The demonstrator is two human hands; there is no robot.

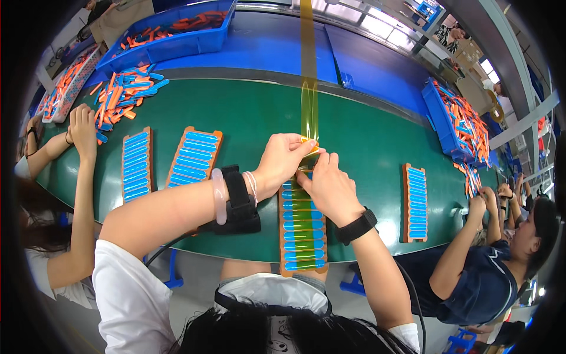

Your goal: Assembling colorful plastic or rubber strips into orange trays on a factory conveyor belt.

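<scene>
A see-through amber tape (309, 71) runs down from the top of the view to my hands. My left hand (283, 158) is closed, pinching the tape between thumb and fingertips. Just right of it, my right hand (335, 190) has its fingers curled and thumb pressed in at the tape, by the far end of an orange-brown rack (283, 272). Several blue pieces (303, 235) lie crosswise in that rack, and a strip of the tape stretches lengthwise over their middles. The rack's near end sticks out past the table edge. My fingers hide its far end.
Similar filled racks lie on the green table (253, 106): two at left (137, 165) (194, 154) and one at right (415, 203). Loose orange and blue pieces (124, 97) are heaped at far left, near a blue bin (171, 44). Another blue bin (451, 127) stands right. Co-workers sit on both sides.
</scene>
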